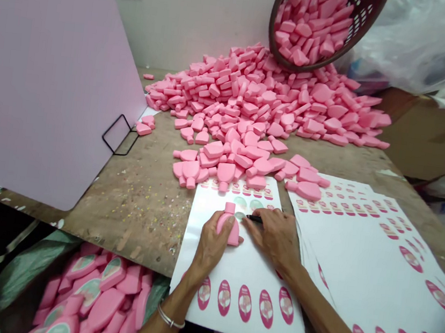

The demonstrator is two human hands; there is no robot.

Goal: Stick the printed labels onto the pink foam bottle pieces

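A small pink bottle (228, 228) is upright in my left hand (213, 241), its thumb across the front and fingers behind it. My right hand (275, 237) pinches a dark, slim tool (255, 219) over the sticker sheet (218, 266), its tip close to a pale green round label (240, 215). The sheet lies under both hands and has oval pink labels (244, 302) along its near edge and more small labels at its far edge.
Pink bottles (236, 82) are heaped behind the sheet, below a tilted brown basket (272, 27). More label sheets (357, 258) lie to the right. A pale board (56, 70) stands left; a sack of bottles (13, 281) sits below the table edge.
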